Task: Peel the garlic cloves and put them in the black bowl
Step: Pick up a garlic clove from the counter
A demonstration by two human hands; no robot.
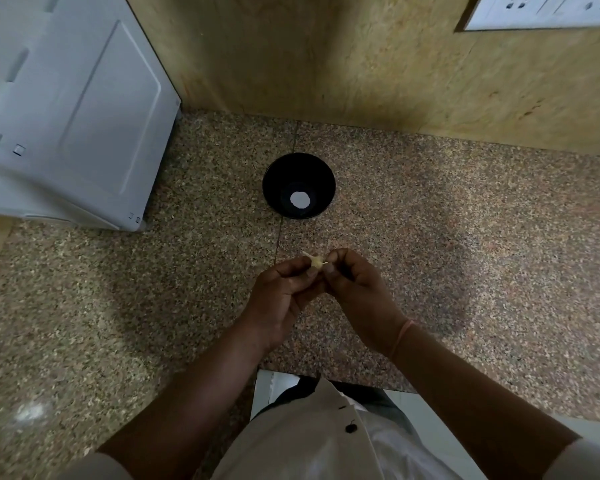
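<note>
Head view, looking down. Both hands meet over the near-middle of the bench point(465, 220). Left hand point(281, 296) has its fingers curled, thumb and fingertips pinching a garlic clove point(315, 263) from the left. Right hand point(357, 292) is curled too, thumb and forefinger pinching the same clove from the right. The clove is pale, with thin bits of skin sticking out at the top; it sits between the fingertips, up off the bench. Cannot tell how much skin is on it.

Black bowl point(278, 188) stands upright on the bench beyond the hands, well apart from them, just right of a seam in the speckled stone. A white round patch point(300, 200) shows at its bottom; cannot tell what it is.

White appliance point(66, 116) sits at far left on the bench against the wall. Socket plate point(541, 10) is on the wall, top right. Thin band point(403, 336) on the right wrist. Light shirt point(309, 438) with a dark button point(351, 427) at the bottom edge.
</note>
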